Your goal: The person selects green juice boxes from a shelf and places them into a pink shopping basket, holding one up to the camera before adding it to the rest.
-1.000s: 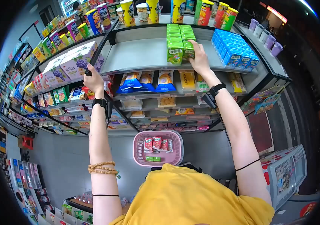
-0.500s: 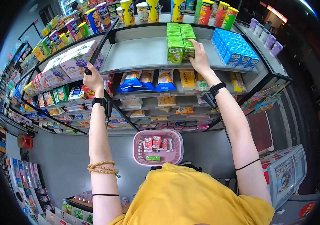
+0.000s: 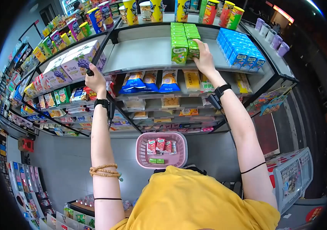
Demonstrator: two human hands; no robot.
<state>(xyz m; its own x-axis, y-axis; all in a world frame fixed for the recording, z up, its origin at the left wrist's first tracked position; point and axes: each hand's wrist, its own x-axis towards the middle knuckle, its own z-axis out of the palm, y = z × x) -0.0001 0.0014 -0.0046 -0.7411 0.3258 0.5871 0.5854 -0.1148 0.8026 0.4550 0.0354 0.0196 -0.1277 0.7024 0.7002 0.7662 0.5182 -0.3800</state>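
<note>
My right hand (image 3: 205, 61) is on the top shelf, its fingers closed around the front green drink carton (image 3: 192, 51) of the right-hand row. Beside it stands another row of green cartons (image 3: 179, 51), reaching back on the shelf. My left hand (image 3: 95, 81) is wrapped around the black shelf frame (image 3: 101, 51), near purple-and-white grape drink boxes (image 3: 71, 65). Below, a pink basket (image 3: 142, 164) on the floor contains several red-and-white cartons (image 3: 160, 144) and two small green cartons (image 3: 156, 161).
Blue cartons (image 3: 240, 50) stand in rows at the shelf's right end. Tall chip canisters (image 3: 155, 11) line the ledge above. Blue snack bags (image 3: 169, 81) fill the shelf beneath. A glass-topped freezer (image 3: 295, 172) is at my lower right.
Almost nothing differs. My right hand and the green carton under it have shifted very slightly; my left hand stays on the shelf frame.
</note>
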